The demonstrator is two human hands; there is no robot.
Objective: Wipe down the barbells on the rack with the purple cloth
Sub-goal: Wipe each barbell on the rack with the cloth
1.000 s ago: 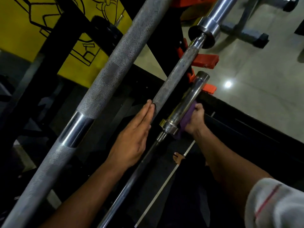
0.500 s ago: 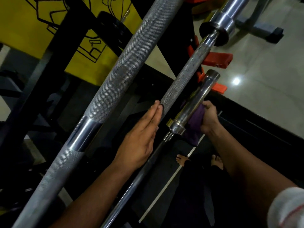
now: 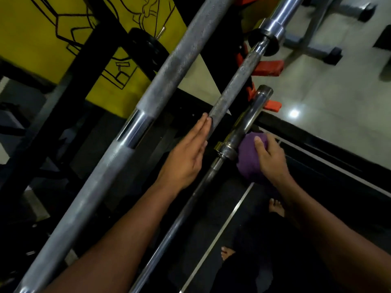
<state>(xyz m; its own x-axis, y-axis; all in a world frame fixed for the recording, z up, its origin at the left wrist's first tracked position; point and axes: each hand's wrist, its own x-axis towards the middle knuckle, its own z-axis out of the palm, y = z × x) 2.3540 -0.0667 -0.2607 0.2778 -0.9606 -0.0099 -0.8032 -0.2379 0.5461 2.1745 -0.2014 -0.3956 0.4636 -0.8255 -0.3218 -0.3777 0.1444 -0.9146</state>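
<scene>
Three barbells lean diagonally across the view. A thick knurled barbell (image 3: pixel 160 85) runs on the left, a thinner knurled barbell (image 3: pixel 234 89) in the middle, and a short chrome-sleeved barbell (image 3: pixel 245 123) on the right. My left hand (image 3: pixel 186 153) lies flat with straight fingers against the middle barbell. My right hand (image 3: pixel 268 159) holds the bunched purple cloth (image 3: pixel 247 159) beside the collar of the short barbell, just off its sleeve.
Orange rack pegs (image 3: pixel 270 68) stick out behind the bars. A black rack upright (image 3: pixel 69 85) and a yellow wall mural (image 3: pixel 42 34) lie to the left. Pale tiled floor (image 3: pixel 328 106) spreads right, with a bench base (image 3: pixel 317 45). My bare feet (image 3: pixel 275 208) stand on the dark mat.
My right hand has slid the purple cloth down the chrome sleeve to its collar and turned outward, so more cloth shows. My left hand stays against the middle bar.
</scene>
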